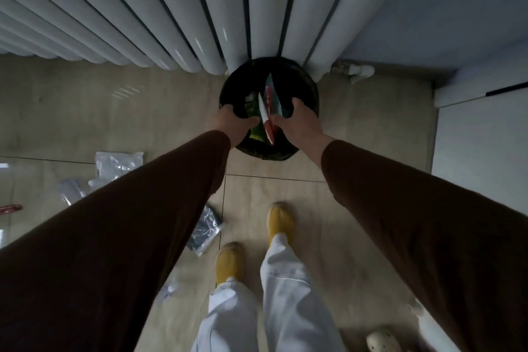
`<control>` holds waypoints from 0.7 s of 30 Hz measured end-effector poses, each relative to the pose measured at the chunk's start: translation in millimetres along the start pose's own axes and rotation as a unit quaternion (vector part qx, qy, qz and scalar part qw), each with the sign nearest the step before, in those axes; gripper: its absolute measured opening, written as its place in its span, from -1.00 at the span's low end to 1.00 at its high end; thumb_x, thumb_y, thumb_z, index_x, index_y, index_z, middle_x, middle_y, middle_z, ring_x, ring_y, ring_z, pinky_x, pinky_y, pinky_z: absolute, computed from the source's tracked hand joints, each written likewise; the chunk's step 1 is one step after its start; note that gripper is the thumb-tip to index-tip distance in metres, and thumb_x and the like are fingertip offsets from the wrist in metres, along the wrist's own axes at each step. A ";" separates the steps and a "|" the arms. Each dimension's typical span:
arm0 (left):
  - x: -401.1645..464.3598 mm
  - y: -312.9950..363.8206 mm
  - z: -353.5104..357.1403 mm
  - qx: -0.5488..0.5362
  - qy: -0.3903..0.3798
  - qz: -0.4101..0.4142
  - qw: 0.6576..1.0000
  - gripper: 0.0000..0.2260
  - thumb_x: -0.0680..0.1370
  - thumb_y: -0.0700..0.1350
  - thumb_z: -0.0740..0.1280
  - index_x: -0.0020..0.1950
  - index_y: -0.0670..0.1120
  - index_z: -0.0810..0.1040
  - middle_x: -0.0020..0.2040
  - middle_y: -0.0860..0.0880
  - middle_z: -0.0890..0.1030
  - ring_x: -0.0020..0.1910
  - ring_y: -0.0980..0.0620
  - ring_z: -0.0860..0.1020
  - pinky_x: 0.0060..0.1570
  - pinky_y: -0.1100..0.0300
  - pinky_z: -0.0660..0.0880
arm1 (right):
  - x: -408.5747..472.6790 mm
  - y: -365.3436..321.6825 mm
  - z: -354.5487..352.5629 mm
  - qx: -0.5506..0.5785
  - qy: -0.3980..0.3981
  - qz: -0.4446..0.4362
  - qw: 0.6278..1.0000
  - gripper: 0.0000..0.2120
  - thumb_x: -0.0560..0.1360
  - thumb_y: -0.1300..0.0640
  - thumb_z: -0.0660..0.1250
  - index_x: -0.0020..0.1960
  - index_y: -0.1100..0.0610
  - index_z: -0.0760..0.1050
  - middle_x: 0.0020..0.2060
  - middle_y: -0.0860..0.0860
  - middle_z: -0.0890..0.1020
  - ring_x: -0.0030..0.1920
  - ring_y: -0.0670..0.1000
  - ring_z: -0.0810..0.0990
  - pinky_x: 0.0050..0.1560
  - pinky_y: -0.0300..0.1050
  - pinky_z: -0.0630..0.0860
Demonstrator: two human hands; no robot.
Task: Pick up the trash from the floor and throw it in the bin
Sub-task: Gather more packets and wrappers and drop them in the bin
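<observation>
Here both hands reach out over a round black bin (310, 88) that stands on the tiled floor (357, 151) right against the foot of a white ribbed radiator (171, 8). The left hand (231, 123) has its fingers curled down over the near left part of the bin's rim; whether they grip the rim itself or something below it cannot be told. The right hand (300, 120) is closed around a shiny red and silver wrapper (271, 100), which sticks up from between its fingers above the bin's mouth, with a white-edged strip alongside. Print shows on the wrapper, but it is too blurred to read, and no brand can be made out. Something green and yellow (255, 133) lies lower down between the two hands, inside the bin's opening.

More trash remains on the floor to the left: a clear plastic bag (118, 163) with faint printing that cannot be read, a crumpled pale piece (71, 188) near it, a dark packet in clear film (205, 230) just beside the left sleeve, and a small red item (10, 208) at the picture's left edge. Brown sleeves cover both arms. Below are white trousers and yellow shoes (280, 221), standing near the bin.
</observation>
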State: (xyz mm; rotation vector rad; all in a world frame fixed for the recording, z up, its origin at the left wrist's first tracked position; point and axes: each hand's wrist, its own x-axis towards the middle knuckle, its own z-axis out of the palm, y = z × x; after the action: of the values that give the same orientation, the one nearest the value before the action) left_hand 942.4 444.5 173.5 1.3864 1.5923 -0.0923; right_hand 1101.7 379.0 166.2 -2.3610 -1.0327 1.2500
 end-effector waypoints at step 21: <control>-186.5 -213.9 -116.0 0.240 0.037 0.150 0.958 -0.61 0.51 -0.08 0.40 0.33 -0.03 0.50 0.25 -0.06 0.56 0.24 -0.10 0.51 0.15 0.04 0.45 | -213.1 -25.7 126.1 -0.220 -0.008 -0.166 0.961 -0.72 0.57 0.10 0.26 0.27 0.09 0.51 0.22 0.05 0.55 0.25 0.10 0.47 0.15 0.01 0.49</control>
State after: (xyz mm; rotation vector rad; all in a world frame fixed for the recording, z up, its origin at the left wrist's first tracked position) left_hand 678.8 309.0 252.0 2.0165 1.4538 -0.2601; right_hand 909.2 236.9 235.1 -2.3323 -1.7810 0.9934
